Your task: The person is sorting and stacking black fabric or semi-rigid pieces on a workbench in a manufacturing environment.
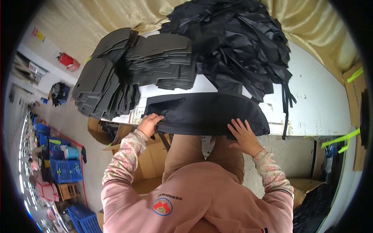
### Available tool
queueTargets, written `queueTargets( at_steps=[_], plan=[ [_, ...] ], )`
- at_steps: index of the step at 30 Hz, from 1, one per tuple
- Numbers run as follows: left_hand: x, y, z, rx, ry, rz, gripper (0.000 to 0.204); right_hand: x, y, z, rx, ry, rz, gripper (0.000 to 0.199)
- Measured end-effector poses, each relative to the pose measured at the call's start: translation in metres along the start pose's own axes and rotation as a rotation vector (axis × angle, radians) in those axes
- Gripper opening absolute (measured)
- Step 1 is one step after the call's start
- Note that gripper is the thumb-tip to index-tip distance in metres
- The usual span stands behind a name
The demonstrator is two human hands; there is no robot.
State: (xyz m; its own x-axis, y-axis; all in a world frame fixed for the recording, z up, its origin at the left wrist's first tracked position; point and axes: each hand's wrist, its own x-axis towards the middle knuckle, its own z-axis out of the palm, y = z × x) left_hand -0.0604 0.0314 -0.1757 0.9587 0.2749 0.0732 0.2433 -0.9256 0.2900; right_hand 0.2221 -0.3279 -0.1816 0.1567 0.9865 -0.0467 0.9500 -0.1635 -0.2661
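A long black fabric piece (210,112) with a rounded right end lies along the table's front edge. At its near left corner, my left hand (150,123) is closed on the edge, thumb and fingers pinching the cloth. My right hand (244,136) is open, with fingers spread over the near right part of the piece. Behind the cloth, stacks of dark grey flat panels (163,58) stand at the left. A big heap of black fabric pieces (241,46) fills the back middle, its loose straps trailing toward the front edge.
The white table (311,97) extends to the right, with a gold curtain (314,27) behind it. Cardboard boxes (151,167) are below the front edge. On the floor at the far left stand blue crates (67,171). Yellow-green strips (342,139) stick out at the right.
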Motion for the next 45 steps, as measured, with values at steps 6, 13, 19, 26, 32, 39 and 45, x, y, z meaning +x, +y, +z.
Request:
queueTargets(
  at_steps=[6, 13, 19, 26, 32, 39, 45],
  plan=[
    [-0.006, -0.021, -0.071, 0.248, 0.216, 0.034, 0.030, 0.011, -0.006, -0.012, -0.025, -0.045, -0.012, 0.084],
    [0.068, 0.101, -0.105, 0.112, 0.423, 0.472, 0.032, 0.125, -0.089, -0.091, 1.156, 0.352, -0.283, 0.063],
    [0.145, 0.065, -0.154, 0.086, 0.712, 0.214, 0.049, 0.161, -0.080, -0.080, 1.585, 0.215, -0.081, 0.035],
    [0.202, -0.036, -0.170, 0.262, -0.132, -0.233, 0.063, 0.152, -0.082, -0.070, 1.624, 0.266, -0.018, 0.022],
    [0.192, -0.030, -0.168, -0.004, -0.023, -0.097, 0.039, 0.158, -0.078, -0.058, 1.666, 0.324, -0.025, 0.019],
    [0.188, -0.026, -0.173, -0.002, 0.074, 0.071, 0.045, 0.163, -0.092, -0.052, 1.633, 0.312, -0.017, 0.017],
    [0.151, 0.061, -0.199, -0.275, 0.573, 0.182, 0.037, 0.164, -0.096, -0.068, 1.548, 0.558, 0.005, 0.011]
  ],
)
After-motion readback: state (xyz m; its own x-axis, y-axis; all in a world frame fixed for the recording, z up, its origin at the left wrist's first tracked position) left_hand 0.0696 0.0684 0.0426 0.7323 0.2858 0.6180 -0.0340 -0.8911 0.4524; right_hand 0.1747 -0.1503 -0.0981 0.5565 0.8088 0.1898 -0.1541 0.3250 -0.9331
